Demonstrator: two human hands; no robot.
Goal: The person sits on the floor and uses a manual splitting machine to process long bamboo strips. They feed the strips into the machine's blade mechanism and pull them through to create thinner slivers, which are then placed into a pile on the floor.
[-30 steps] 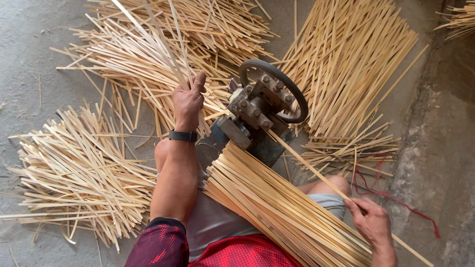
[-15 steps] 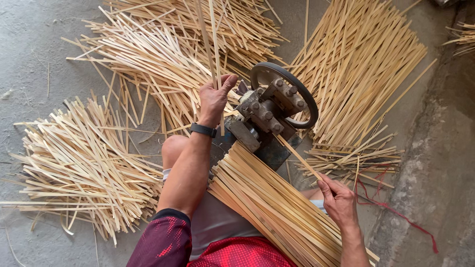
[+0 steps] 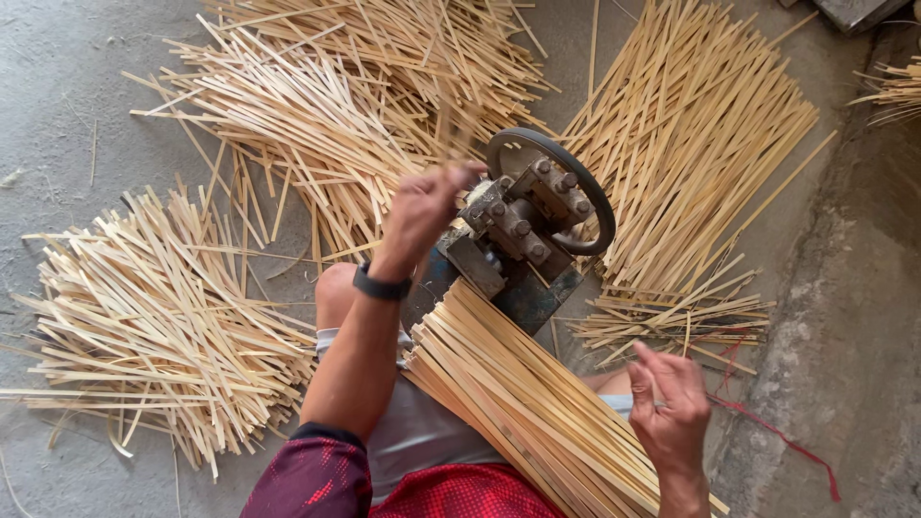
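At 9 o'clock a loose pile of strips [image 3: 144, 317] lies on the concrete floor [image 3: 58, 86]; a second, longer heap [image 3: 317, 105] spreads across 11 to 12 o'clock. The left hand [image 3: 422, 206], strap at the wrist, is raised just beside the machine [image 3: 523, 235] at centre, fingers closed on thin strips that blur upward toward 12 o'clock; how many it holds cannot be told. The machine is a small bolted metal block with a dark wheel [image 3: 576, 187] at its 2 o'clock side. A tidy bundle [image 3: 537, 412] rests across the lap, running from the machine's base toward 5 o'clock. The right hand [image 3: 672, 412] at 4 o'clock is loosely curled over the bundle's edge, thumb and forefinger pinched; whether a strip lies between them cannot be told. A third heap [image 3: 691, 144] fans out at 1 to 2 o'clock, with a red cord [image 3: 777, 436] trailing at 4 o'clock. Judgement: the step is best done with the pull kept straight and in line with the machine's outlet, fingers clear of the wheel, and one strip separated cleanly from the bundle at a time.
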